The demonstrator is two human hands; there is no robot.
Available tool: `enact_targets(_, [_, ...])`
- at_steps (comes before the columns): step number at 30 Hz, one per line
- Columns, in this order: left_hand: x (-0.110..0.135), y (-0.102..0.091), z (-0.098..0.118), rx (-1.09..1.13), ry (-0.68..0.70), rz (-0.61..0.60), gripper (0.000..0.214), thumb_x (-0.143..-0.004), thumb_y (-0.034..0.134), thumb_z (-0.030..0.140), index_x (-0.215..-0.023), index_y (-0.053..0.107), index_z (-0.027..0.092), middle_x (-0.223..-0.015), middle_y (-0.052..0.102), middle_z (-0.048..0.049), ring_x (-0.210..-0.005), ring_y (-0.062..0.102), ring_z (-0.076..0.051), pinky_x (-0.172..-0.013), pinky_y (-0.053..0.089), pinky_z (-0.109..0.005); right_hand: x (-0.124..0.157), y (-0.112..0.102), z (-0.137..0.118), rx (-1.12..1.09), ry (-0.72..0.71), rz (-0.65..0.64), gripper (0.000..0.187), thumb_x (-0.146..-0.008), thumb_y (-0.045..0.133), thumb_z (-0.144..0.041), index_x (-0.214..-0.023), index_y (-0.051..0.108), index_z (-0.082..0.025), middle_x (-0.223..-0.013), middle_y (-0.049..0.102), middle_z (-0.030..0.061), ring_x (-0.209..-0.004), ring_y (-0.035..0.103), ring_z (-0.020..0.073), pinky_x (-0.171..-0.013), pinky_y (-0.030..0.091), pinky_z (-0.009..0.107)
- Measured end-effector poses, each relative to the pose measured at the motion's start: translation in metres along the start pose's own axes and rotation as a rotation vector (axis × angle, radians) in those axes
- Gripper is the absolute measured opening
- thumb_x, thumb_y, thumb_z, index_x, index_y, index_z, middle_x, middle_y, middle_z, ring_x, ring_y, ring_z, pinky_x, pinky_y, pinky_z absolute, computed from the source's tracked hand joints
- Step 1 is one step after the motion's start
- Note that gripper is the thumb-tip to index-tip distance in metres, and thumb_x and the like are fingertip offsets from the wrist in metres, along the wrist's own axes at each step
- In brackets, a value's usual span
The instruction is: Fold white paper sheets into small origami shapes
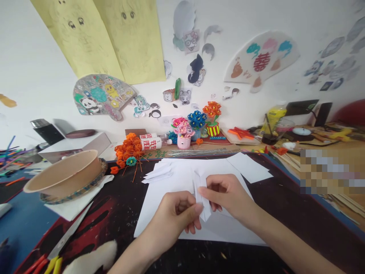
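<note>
Between my two hands is a narrow strip of folded white paper point(203, 207), tilted slightly and held above white sheets point(159, 213). My left hand point(181, 215) pinches its lower left edge between thumb and fingers. On the upper right side, my right hand point(221, 190) grips the same folded paper, thumb in front and the other fingers curled behind. Several folded paper pieces point(158, 173) lie at the sheets' upper left corner. Loose white paper point(252, 167) rests at the upper right.
At the left are a beige bowl point(61, 173) and scissors point(67, 232) with red and yellow handles. Orange craft flowers point(129, 148) lie beyond the paper. Small flower pots point(184, 140) and a white bottle point(151, 142) stand or lie by the wall. Thin sticks point(342, 201) run along the right.
</note>
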State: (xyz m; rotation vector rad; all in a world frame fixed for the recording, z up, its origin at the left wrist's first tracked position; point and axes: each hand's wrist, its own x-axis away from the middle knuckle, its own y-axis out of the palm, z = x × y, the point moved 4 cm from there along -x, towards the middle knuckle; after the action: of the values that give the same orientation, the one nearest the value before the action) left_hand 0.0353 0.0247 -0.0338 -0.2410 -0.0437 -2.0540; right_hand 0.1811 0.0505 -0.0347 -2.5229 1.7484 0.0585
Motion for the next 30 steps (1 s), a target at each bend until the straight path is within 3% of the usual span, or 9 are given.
enact_targets(4, [0.002, 0.002, 0.000, -0.011, 0.029, -0.010, 0.034, -0.083, 0.059, 0.046, -0.070, 0.057, 0.015, -0.061, 0.063, -0.0018, -0.051, 0.053, -0.009, -0.052, 0.044, -0.021, 0.000, -0.001, 0.000, 0.000, -0.020, 0.021, 0.037, -0.078, 0.069, -0.044, -0.057, 0.056, -0.016, -0.044, 0.052, -0.0037, -0.040, 0.046, 0.0076, -0.040, 0.035, 0.018])
enact_targets(9, [0.005, 0.001, 0.001, -0.107, 0.048, 0.122, 0.036, -0.084, 0.056, 0.047, -0.066, 0.051, 0.017, -0.049, 0.051, 0.0036, -0.043, 0.045, -0.008, -0.044, 0.036, -0.019, -0.001, 0.000, 0.002, -0.020, -0.026, 0.039, 0.035, -0.077, 0.070, -0.041, -0.056, 0.056, -0.016, -0.044, 0.053, -0.0035, -0.041, 0.047, 0.0083, -0.040, 0.036, 0.018])
enact_targets(12, [0.004, 0.002, 0.002, -0.088, 0.043, 0.134, 0.037, -0.086, 0.051, 0.049, -0.067, 0.051, 0.017, -0.052, 0.053, 0.0025, -0.044, 0.046, -0.008, -0.045, 0.037, -0.020, -0.002, -0.003, 0.002, -0.027, -0.042, 0.073, 0.035, -0.077, 0.071, -0.039, -0.056, 0.055, -0.016, -0.044, 0.054, -0.0036, -0.040, 0.048, 0.0082, -0.040, 0.036, 0.018])
enact_targets(21, [0.009, 0.001, 0.011, -0.181, 0.129, 0.167, 0.027, -0.088, 0.051, 0.035, -0.069, 0.053, 0.017, -0.058, 0.055, 0.0014, -0.053, 0.047, -0.010, -0.053, 0.038, -0.021, -0.001, -0.003, 0.001, -0.043, -0.048, 0.120, 0.036, -0.075, 0.072, -0.040, -0.055, 0.053, -0.017, -0.044, 0.054, -0.0036, -0.040, 0.048, 0.0083, -0.040, 0.037, 0.018])
enact_targets(30, [0.005, 0.002, 0.009, 0.010, 0.126, 0.013, 0.017, -0.084, 0.058, 0.032, -0.079, 0.054, 0.016, -0.066, 0.059, -0.0002, -0.057, 0.049, -0.010, -0.056, 0.041, -0.022, -0.001, -0.007, -0.004, -0.039, -0.049, 0.154, 0.039, -0.075, 0.070, -0.045, -0.054, 0.051, -0.018, -0.043, 0.051, -0.0039, -0.040, 0.047, 0.0093, -0.040, 0.036, 0.020])
